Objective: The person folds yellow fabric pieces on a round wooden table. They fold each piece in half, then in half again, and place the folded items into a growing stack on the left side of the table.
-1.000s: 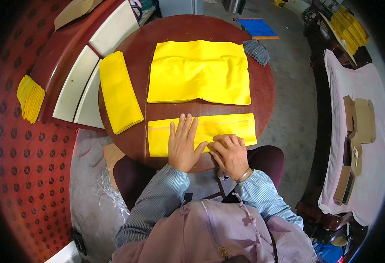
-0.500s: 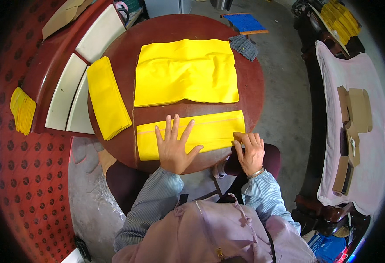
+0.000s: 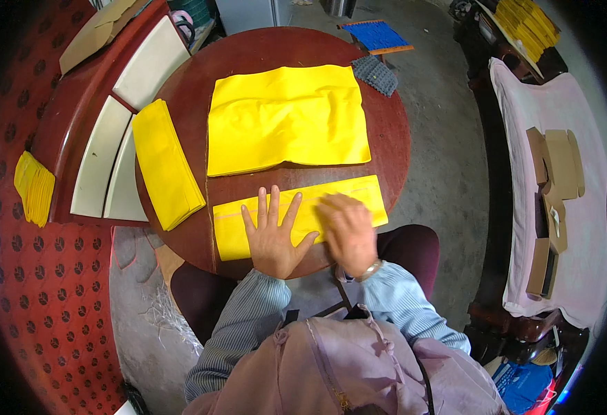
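A folded yellow sheet (image 3: 359, 194), fabric-like, lies along the near edge of the round table, with a pale line running across it. Flat on its left half rests my left hand (image 3: 274, 238), fingers spread. My right hand (image 3: 348, 232) lies over the sheet's right-middle part, blurred by motion; its fingers look stretched out, and nothing shows in them. Beyond both hands is a larger stack of yellow sheets (image 3: 288, 121), slightly wrinkled on top. A pile of folded yellow sheets (image 3: 167, 166) sits at the table's left side.
The round red-brown table (image 3: 248, 52) holds a grey textured cloth (image 3: 375, 75) at its far right edge. A blue-topped stool (image 3: 378, 36) stands behind it. On the right, a pink-covered bench (image 3: 525, 104) carries open cardboard boxes (image 3: 559, 166). More yellow pieces (image 3: 34, 188) lie far left.
My right hand has slid left from the sheet's right end to its middle, its fingers straightening. My left hand stays flat in place. The whole view has shifted slightly.
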`<state>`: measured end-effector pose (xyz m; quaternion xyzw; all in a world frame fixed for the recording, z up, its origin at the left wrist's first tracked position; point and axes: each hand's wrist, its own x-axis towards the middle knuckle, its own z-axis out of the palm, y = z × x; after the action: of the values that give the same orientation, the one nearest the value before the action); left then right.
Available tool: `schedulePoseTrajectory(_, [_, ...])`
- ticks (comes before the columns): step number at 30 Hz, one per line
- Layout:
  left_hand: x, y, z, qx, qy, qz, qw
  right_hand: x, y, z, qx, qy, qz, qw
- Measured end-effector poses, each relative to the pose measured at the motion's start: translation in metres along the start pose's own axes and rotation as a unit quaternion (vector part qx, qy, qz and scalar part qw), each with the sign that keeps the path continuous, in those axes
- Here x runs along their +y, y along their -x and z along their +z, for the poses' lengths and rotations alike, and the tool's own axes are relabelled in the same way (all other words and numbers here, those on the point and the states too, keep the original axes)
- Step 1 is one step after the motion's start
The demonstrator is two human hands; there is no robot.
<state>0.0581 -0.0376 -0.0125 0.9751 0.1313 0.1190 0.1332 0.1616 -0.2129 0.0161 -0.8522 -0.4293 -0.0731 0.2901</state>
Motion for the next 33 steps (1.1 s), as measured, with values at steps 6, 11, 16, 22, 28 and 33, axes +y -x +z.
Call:
schedulePoseTrajectory(6, [-0.004, -0.002, 0.003, 0.004, -0.031, -0.001, 1.0, -0.021, -0.021, 0.048, -0.126, 0.047, -0.005, 0.991])
schedulePoseTrajectory(11, [0.001, -0.001, 0.0, 0.017, -0.011, -0.003, 1.0, -0.001, -0.009, 0.038, -0.127, 0.103, 0.059, 0.985])
schedulePoseTrajectory(16, [0.002, -0.003, 0.002, 0.03, -0.021, 0.0, 0.999, 0.021, -0.004, 0.026, -0.12, 0.163, 0.092, 0.975])
schedulePoseTrajectory(22, [-0.017, 0.001, -0.014, 0.04, -0.012, -0.034, 0.999, 0.043, -0.004, 0.005, -0.13, 0.195, 0.126, 0.964])
schedulePoseTrajectory(28, [-0.054, 0.011, -0.022, 0.031, -0.06, -0.082, 0.994, 0.049, -0.002, 0.004, -0.145, 0.181, 0.134, 0.963])
schedulePoseTrajectory(33, [-0.056, 0.013, -0.019, 0.087, -0.069, -0.039, 0.993, 0.048, -0.003, 0.006, -0.134, 0.19, 0.127, 0.964])
